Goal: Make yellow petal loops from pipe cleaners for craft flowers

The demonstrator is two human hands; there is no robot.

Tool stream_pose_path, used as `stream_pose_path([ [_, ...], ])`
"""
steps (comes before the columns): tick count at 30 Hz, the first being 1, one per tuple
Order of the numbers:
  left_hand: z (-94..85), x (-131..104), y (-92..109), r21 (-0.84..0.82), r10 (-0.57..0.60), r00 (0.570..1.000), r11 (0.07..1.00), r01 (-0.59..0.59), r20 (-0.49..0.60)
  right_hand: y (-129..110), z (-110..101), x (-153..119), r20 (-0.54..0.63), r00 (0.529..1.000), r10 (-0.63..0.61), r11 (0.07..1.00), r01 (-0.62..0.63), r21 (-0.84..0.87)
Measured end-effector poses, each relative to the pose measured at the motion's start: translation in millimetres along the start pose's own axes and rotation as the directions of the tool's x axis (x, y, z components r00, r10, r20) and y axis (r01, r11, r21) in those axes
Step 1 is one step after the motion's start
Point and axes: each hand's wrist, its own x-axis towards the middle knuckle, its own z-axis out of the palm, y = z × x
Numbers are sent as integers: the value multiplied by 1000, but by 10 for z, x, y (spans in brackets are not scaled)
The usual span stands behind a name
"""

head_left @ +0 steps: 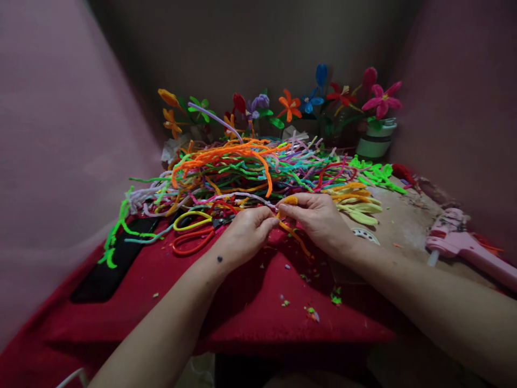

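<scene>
An orange-yellow pipe cleaner (pixel 297 237) is pinched between my two hands, its tail hanging down to the right over the red cloth. My left hand (pixel 252 226) has its thumb and fingers closed on it from the left. From the right, my right hand (pixel 319 218) grips its upper part, where a looped orange-yellow bit shows above the fingertips. Just behind both hands lies a big heap of coloured pipe cleaners (pixel 238 167). Scissors with yellow and red handles (pixel 194 240) rest beside my left hand. Yellow petal shapes (pixel 357 207) lie beyond my right hand.
A pink glue gun (pixel 456 237) lies at the right on a brown board (pixel 398 226). Along the back stand several pipe-cleaner flowers (pixel 288 105) and a pale green pot (pixel 375 141). A black phone-like slab (pixel 107 269) lies left. Clippings (pixel 335 296) dot the red cloth (pixel 250 307).
</scene>
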Motion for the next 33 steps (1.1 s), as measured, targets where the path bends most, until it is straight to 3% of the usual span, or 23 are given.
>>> stream_pose_path([
  [3, 83, -3, 17, 229, 56, 995, 973, -36, -83, 36, -2, -10, -57, 995, -82, 993, 77, -93],
  [5, 98, -8, 27, 268, 53, 995, 963, -27, -89, 50, -15, -4, -71, 991, -117, 985, 106, -136],
  [7, 56, -10, 25, 134, 24, 999, 991, -21, -22, 50, -35, 16, -82, 993, -84, 990, 75, -116],
  [9, -22, -7, 8, -112, -25, 997, 993, 33, 74, 47, -55, 41, -84, 996, -7, 999, 5, -34],
  [13, -139, 2, -45, -542, -133, 974, 813, 213, 183, 59, -76, 72, -51, 996, 76, 990, -70, 119],
  [16, -123, 3, -67, -676, -153, 949, 671, 304, 274, 73, -77, 72, -27, 998, 49, 988, -44, 148],
  [19, -75, 0, -66, -723, -120, 935, 604, 335, 333, 80, -73, 68, 9, 999, 53, 981, -53, 187],
  [21, -59, 1, -57, -720, -115, 944, 620, 312, 311, 80, -66, 65, 11, 998, 59, 978, -60, 200],
  [26, -75, 4, 7, -438, -135, 977, 877, 196, 166, 59, -32, 50, -18, 997, 75, 984, -72, 161],
  [33, -82, 6, 72, -346, -172, 969, 911, 226, 179, -25, 35, -2, 3, 998, 59, 984, -59, 170],
])
